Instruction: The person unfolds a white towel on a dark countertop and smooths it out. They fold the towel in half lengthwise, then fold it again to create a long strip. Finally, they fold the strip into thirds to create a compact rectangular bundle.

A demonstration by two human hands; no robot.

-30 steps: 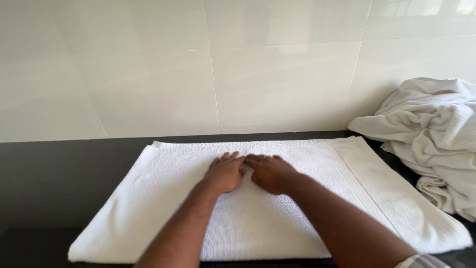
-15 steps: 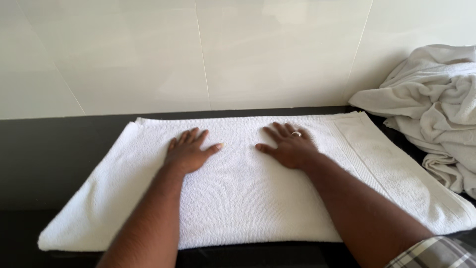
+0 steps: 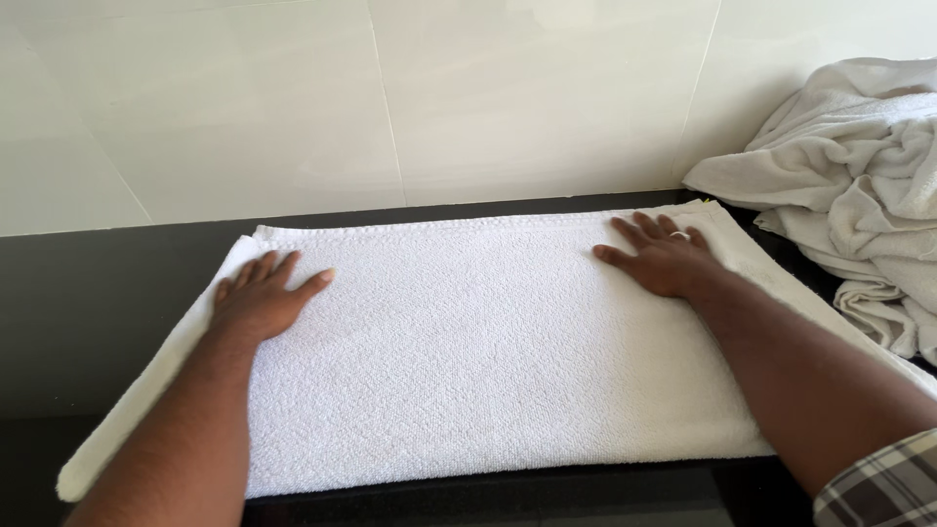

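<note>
A white terry towel (image 3: 488, 361) lies spread flat on a black countertop (image 3: 88, 322), its long side running left to right along the foot of a cream tiled wall (image 3: 390, 107).

The left hand (image 3: 259, 298) rests palm down on the towel's left end, fingers spread and pointing away toward the wall, thumb stretched out to the right. It pinches nothing; the whole palm lies flat on the cloth. Just beyond its fingertips is the towel's far left corner, and to its left the towel's edge slopes toward the near side of the counter.

The right hand (image 3: 664, 259) lies the same way on the towel's right end, palm down, fingers splayed and aimed at the far right corner, thumb reaching left. A ring (image 3: 680, 235) shows on one finger. It too grips nothing, only presses flat. Beyond its fingertips the towel's woven border band runs along the far edge. The two hands are well apart, with a wide smooth stretch of towel between them.

To the right of the right hand, near the towel's right end, a crumpled heap of pale towels (image 3: 859, 185) is piled against the wall. A plaid sleeve (image 3: 878, 488) shows on the right arm at the lower right corner.
</note>
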